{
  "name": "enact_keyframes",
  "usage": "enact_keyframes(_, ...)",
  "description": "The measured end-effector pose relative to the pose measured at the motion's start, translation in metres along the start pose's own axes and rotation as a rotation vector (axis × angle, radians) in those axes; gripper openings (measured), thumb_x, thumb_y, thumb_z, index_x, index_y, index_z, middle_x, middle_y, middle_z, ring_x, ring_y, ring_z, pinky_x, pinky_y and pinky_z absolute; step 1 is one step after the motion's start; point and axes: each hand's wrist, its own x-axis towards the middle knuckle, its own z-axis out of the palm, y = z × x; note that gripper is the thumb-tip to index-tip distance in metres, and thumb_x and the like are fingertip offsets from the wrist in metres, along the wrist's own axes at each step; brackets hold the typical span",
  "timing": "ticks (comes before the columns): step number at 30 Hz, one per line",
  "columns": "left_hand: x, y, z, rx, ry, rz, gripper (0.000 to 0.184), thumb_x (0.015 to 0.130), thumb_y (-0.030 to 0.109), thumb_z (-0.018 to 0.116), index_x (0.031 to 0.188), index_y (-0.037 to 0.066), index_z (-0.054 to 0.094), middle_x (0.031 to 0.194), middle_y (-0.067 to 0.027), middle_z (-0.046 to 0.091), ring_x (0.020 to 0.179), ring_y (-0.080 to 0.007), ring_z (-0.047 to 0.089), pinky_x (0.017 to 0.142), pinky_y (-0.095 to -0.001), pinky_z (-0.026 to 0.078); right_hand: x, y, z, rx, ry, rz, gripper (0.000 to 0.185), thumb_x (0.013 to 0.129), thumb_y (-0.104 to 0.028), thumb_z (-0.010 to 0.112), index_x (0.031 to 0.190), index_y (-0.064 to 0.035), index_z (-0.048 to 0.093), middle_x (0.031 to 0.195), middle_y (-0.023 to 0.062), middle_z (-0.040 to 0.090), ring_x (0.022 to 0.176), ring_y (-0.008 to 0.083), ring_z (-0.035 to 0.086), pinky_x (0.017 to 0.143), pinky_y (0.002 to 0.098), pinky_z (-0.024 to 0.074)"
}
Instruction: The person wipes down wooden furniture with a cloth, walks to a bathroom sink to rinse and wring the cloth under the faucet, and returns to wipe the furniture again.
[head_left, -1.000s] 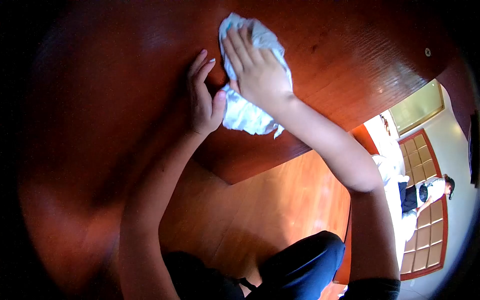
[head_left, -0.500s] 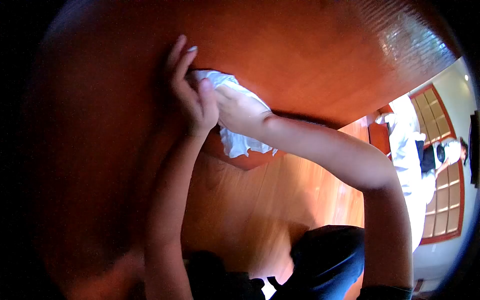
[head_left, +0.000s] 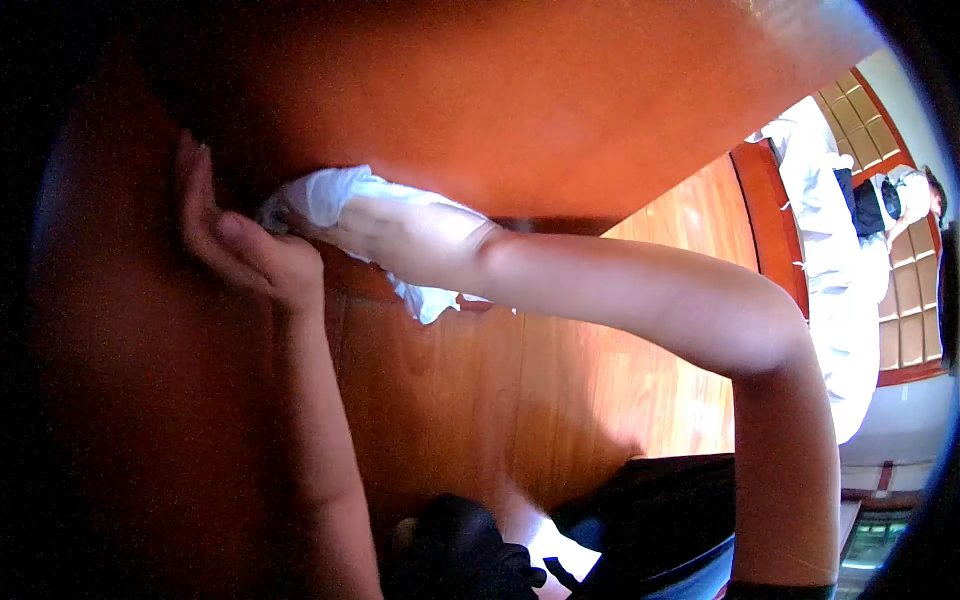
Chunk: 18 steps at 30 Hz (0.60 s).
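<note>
My right hand (head_left: pixel 400 232) presses a crumpled white cloth (head_left: pixel 340 195) against the reddish-brown wooden furniture. Folds of the cloth show above the hand and hang below it, while the fingertips are hidden in it and blurred. To the left, my left hand (head_left: pixel 248 245) lies against the dark wooden panel (head_left: pixel 120 330) with its fingers stretched out and nothing held. Its thumb side is close to the cloth. Above both hands spreads a broad, lit wooden surface (head_left: pixel 480 100).
A wooden floor (head_left: pixel 460 400) lies below the furniture. On the right, white sheeting (head_left: pixel 835 270) covers something near windows with red frames (head_left: pixel 900 300). Another person (head_left: pixel 905 195) in a white top is there. My dark-clothed legs (head_left: pixel 650 520) are at the bottom.
Both hands have moved left and slightly down in the view, the right one carrying the white cloth along. The camera view has shifted too. My left hand stays stretched out.
</note>
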Motion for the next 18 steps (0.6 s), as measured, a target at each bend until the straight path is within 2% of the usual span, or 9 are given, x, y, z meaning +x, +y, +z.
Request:
enact_keyframes(1, 0.002, 0.004, -0.001, 0.011, -0.027, 0.013, 0.047, 0.094, 0.033, 0.025, 0.118, -0.006, 0.035, 0.125, -0.0274, 0.037, 0.117, -0.0352, 0.039, 0.099, -0.0459, 0.029, -0.002, -0.002, 0.0, 0.019, -0.017, 0.013, 0.068, 0.07, -0.033, 0.055, 0.129, -0.0044, 0.037, 0.135, 0.0066, 0.034, 0.123, 0.0199, 0.031, 0.106, 0.0339, 0.0179)
enact_keyframes(6, 0.019, 0.015, -0.002, 0.175, -0.129, 0.07, 0.043, 0.094, 0.031, 0.026, 0.12, -0.002, 0.036, 0.128, -0.023, 0.036, 0.118, -0.0341, 0.037, 0.1, -0.0448, 0.026, -0.036, 0.016, 0.003, 0.067, 0.319, 0.341, 0.055, 0.074, -0.024, 0.05, 0.127, -0.0093, 0.042, 0.129, 0.0061, 0.041, 0.118, 0.0194, 0.037, 0.099, 0.0317, 0.0287)
enact_keyframes(9, 0.035, 0.019, -0.015, 0.335, -0.19, 0.258, 0.042, 0.093, 0.03, 0.032, 0.123, 0.001, 0.035, 0.13, -0.0221, 0.034, 0.119, -0.0347, 0.035, 0.1, -0.0452, 0.024, -0.061, 0.048, -0.001, 0.242, 0.493, 0.499, 0.052, 0.075, -0.02, 0.048, 0.127, -0.0138, 0.043, 0.126, 0.0066, 0.045, 0.117, 0.0195, 0.04, 0.093, 0.0303, 0.0355)
enact_keyframes(10, 0.034, 0.024, -0.009, 0.395, -0.214, 0.312, 0.043, 0.092, 0.031, 0.034, 0.125, 0.002, 0.034, 0.131, -0.022, 0.033, 0.119, -0.035, 0.034, 0.1, -0.0458, 0.024, -0.077, 0.062, -0.008, 0.121, 0.411, 0.492, 0.054, 0.076, -0.024, 0.049, 0.129, -0.015, 0.04, 0.127, 0.0072, 0.043, 0.12, 0.0207, 0.038, 0.093, 0.0317, 0.0347)
enact_keyframes(11, 0.032, 0.027, -0.003, 0.45, -0.236, 0.365, 0.045, 0.091, 0.031, 0.037, 0.126, 0.004, 0.034, 0.132, -0.0219, 0.032, 0.12, -0.0352, 0.033, 0.099, -0.0464, 0.024, -0.078, 0.074, 0.012, -0.065, 0.652, 0.546, 0.055, 0.074, -0.031, 0.05, 0.126, -0.0132, 0.044, 0.126, 0.0045, 0.045, 0.119, 0.0191, 0.039, 0.097, 0.0328, 0.0318)
enact_keyframes(13, 0.031, 0.026, 0.004, 0.485, -0.282, 0.408, 0.052, 0.087, 0.031, 0.045, 0.131, 0.007, 0.03, 0.135, -0.0216, 0.028, 0.121, -0.036, 0.03, 0.098, -0.0487, 0.024, -0.083, 0.096, 0.022, -0.297, 0.818, 0.578, 0.056, 0.074, -0.038, 0.049, 0.123, -0.0107, 0.046, 0.125, 0.0044, 0.046, 0.118, 0.0198, 0.039, 0.1, 0.0355, 0.0279)
enact_keyframes(16, 0.024, 0.021, 0.015, 0.422, -0.241, 0.461, 0.054, 0.087, 0.031, 0.047, 0.132, 0.008, 0.029, 0.136, -0.0209, 0.027, 0.122, -0.0363, 0.03, 0.098, -0.05, 0.025, -0.123, 0.159, -0.026, -0.459, 0.602, 0.564, 0.054, 0.078, -0.037, 0.044, 0.124, -0.0082, 0.046, 0.125, 0.0119, 0.045, 0.121, 0.0268, 0.037, 0.103, 0.0404, 0.0247)
enact_keyframes(17, 0.021, 0.019, 0.012, 0.439, -0.251, 0.465, 0.054, 0.084, 0.027, 0.051, 0.13, 0.007, 0.031, 0.135, -0.0201, 0.029, 0.121, -0.0363, 0.032, 0.097, -0.0512, 0.025, -0.133, 0.17, -0.04, -0.496, 0.52, 0.571, 0.053, 0.08, -0.037, 0.042, 0.124, -0.0074, 0.045, 0.125, 0.0144, 0.045, 0.121, 0.0291, 0.036, 0.103, 0.0421, 0.0236)
enact_keyframes(18, 0.019, 0.016, 0.007, 0.44, -0.317, 0.462, 0.056, 0.085, 0.029, 0.049, 0.132, 0.006, 0.028, 0.136, -0.0207, 0.026, 0.122, -0.0379, 0.029, 0.098, -0.0517, 0.022, -0.138, 0.18, -0.047, -0.519, 0.474, 0.584, 0.054, 0.08, -0.038, 0.041, 0.124, -0.0074, 0.045, 0.126, 0.0147, 0.044, 0.121, 0.0294, 0.036, 0.103, 0.0424, 0.0234)
